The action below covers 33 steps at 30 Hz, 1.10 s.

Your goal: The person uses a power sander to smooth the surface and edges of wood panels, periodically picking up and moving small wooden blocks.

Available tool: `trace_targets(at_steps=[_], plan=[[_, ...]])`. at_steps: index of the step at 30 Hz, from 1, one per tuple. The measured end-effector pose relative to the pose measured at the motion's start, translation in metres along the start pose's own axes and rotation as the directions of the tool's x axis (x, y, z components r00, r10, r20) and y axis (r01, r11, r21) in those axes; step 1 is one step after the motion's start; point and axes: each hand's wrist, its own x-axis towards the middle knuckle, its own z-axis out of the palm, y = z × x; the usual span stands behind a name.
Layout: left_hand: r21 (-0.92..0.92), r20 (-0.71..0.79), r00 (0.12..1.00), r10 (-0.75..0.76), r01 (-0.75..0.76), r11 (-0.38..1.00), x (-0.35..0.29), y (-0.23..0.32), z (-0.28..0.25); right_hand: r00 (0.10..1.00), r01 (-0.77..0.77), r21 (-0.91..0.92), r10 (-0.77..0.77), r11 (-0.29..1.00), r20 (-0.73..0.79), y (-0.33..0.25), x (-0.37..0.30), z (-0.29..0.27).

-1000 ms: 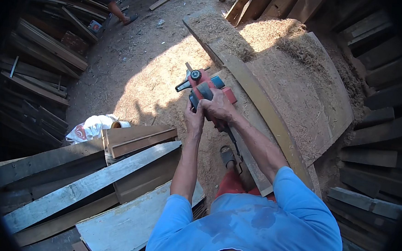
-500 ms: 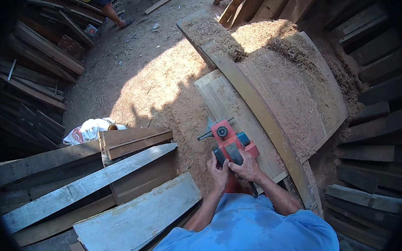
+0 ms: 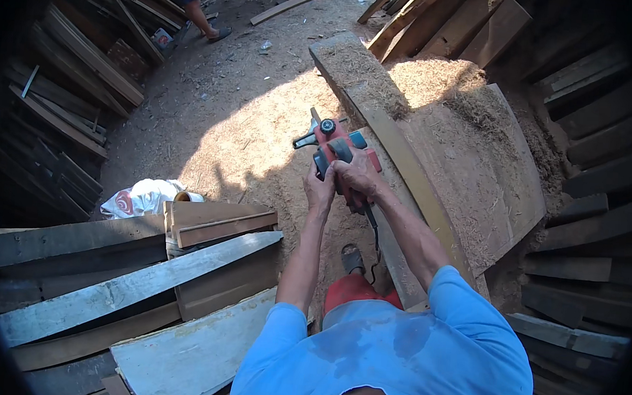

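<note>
A red electric hand planer (image 3: 365, 156) with dark grips and a round knob rests over the pale board (image 3: 393, 256) along the left side of a long beam. My right hand (image 3: 359, 172) is closed round its rear handle. Against its left side my left hand (image 3: 320, 188) grips the body, thumb near my right hand. A bracket-like guide sticks out from the planer's far left. The planer's sole is hidden, and a dark cord (image 3: 378, 248) hangs from its rear toward my legs.
A long yellowish beam (image 3: 421, 189) and a wide panel (image 3: 476, 185) strewn with shavings lie to the right. Planks are stacked at both sides. A white sack (image 3: 146, 200) sits left, beside more boards (image 3: 192, 327). Another person (image 3: 190, 1) stands far left.
Both hands have pushed the planer away from me along the board, and my arms are now stretched out. My foot and the cord have come into view.
</note>
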Motion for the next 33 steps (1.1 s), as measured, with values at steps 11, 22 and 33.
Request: trace_targets(at_steps=[11,22,33], plan=[[0.206,-0.069,0.989,-0.128,0.140,0.968,-0.201,-0.041,0.017,0.997,-0.081,-0.045,0.080,0.996,-0.013,0.076,-0.149,-0.013],[-0.010,-0.021,0.999,-0.024,0.024,1.000,-0.053,-0.028,-0.006,0.998,0.063,0.012,-0.062,0.998,-0.029,0.042,-0.027,0.008],[-0.005,-0.011,0.994,-0.106,0.106,0.994,-0.085,-0.026,0.006,0.999,-0.047,-0.039,0.046,0.998,-0.013,0.039,-0.056,-0.007]])
